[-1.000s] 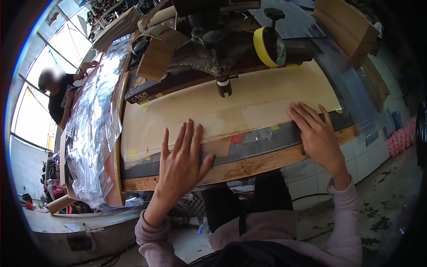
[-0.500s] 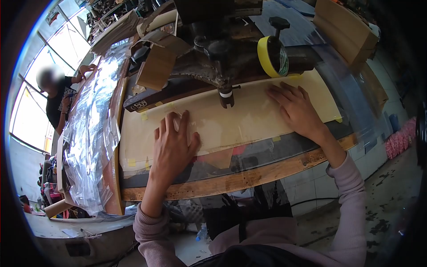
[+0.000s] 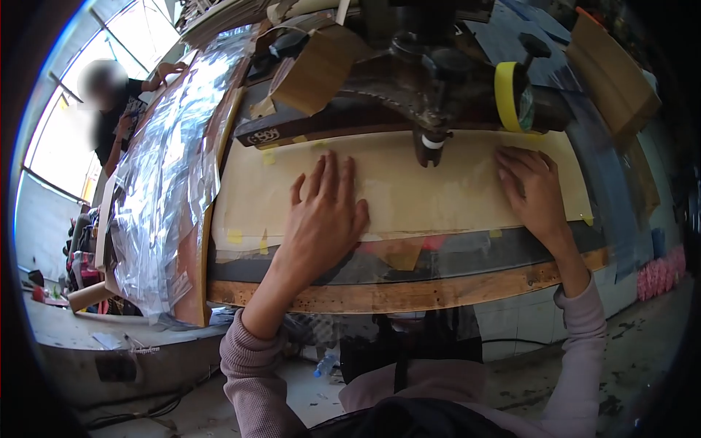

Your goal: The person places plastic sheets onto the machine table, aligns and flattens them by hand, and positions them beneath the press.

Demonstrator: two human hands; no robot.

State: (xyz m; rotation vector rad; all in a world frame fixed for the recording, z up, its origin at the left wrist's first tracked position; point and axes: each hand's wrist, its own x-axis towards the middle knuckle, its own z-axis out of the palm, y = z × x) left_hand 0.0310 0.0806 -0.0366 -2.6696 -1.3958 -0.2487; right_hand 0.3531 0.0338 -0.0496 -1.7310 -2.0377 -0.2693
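A long cream sheet lies flat across the dark tabletop, with small yellow tape pieces near its edges. My left hand rests on its left part, palm down, fingers spread. On the right part lies my right hand, fingers stretched and slightly bent, touching the sheet close to the dark bar along its far side. Neither hand holds anything. Between the hands, a dark machine head with a white ring hangs over the sheet's far edge.
A yellow tape roll hangs by the machine. Clear plastic film covers a board at left; a cardboard piece stands behind the bar. A wooden edge runs along the front. Another person stands far left.
The view has shifted, so the table and machine appear further right. My left hand has slid a little up and right on the sheet. My right hand stays near its far edge.
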